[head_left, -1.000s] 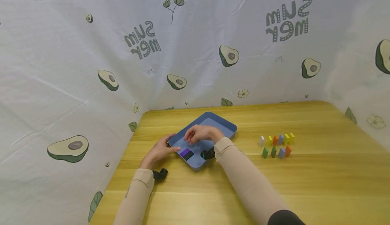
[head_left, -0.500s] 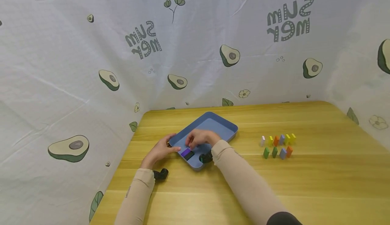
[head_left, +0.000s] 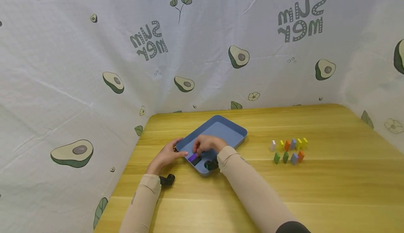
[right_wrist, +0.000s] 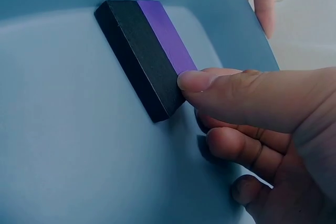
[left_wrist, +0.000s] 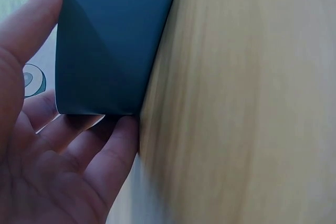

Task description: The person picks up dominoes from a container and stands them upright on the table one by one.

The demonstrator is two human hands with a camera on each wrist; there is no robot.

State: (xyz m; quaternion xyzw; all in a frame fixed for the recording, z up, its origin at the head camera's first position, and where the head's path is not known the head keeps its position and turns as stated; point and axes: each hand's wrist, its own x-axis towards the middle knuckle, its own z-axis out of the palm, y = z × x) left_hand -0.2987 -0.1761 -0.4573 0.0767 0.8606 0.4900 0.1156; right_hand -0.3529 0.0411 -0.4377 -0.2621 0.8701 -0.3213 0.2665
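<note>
A blue tray [head_left: 230, 135] lies at an angle on the wooden table. My left hand [head_left: 165, 157] holds its left corner, thumb along the rim and fingers against the outer wall; the left wrist view shows that wall [left_wrist: 105, 45] close up. Inside the tray, a black block [right_wrist: 139, 56] and a purple block [right_wrist: 168, 35] lie flat, side by side. My right hand [head_left: 206, 144] reaches into the tray and pinches the near end of the purple block. Its thumb [right_wrist: 210, 85] lies at that end, by the black block's corner; the fingertip opposite is mostly hidden.
To the right on the table [head_left: 252, 198], several small coloured blocks stand upright in two rows, among them a green block [head_left: 276, 158] and an orange block [head_left: 301, 156]. A white patterned cloth [head_left: 202, 43] hangs behind and beside the table.
My right hand has come down and towards the purple block, and its thumb and finger now meet the block's end. The left hand has stayed at the tray's corner.
</note>
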